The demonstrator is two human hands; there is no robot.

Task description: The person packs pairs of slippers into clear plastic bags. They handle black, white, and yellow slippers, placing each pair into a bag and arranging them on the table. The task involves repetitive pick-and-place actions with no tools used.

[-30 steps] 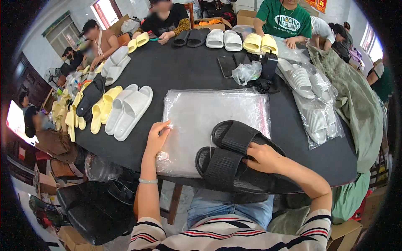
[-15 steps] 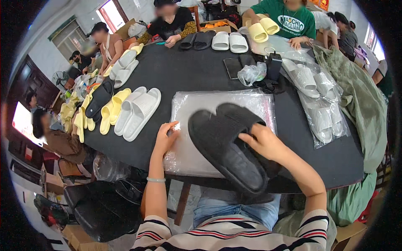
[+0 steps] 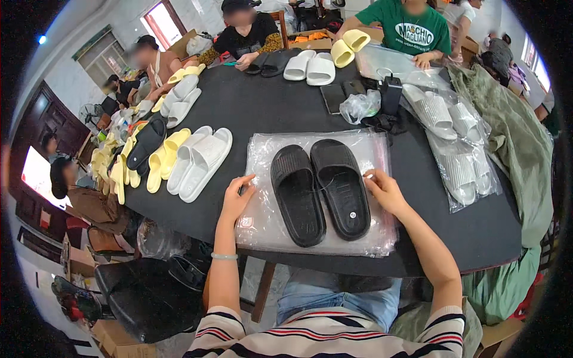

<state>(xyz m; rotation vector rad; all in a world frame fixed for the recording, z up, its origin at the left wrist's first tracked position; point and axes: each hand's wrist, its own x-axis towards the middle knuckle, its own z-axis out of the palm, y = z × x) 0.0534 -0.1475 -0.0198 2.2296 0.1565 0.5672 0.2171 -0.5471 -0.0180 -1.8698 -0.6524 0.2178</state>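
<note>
A pair of black slippers lies soles up, side by side, on a stack of clear plastic bags on the black round table. My left hand rests with spread fingers on the left part of the bags, a little left of the slippers. My right hand touches the right edge of the right slipper and the bag beneath it, fingers loosely curled, gripping nothing that I can see.
White slippers and yellow slippers lie to the left. Bagged white slippers lie to the right, beside a green cloth. Other people sit around the table's far side with more slippers.
My right hand held the black slippers raised and tilted; now both lie flat, soles up, on the bags, and the hand has let go. My left hand stayed on the bags.
</note>
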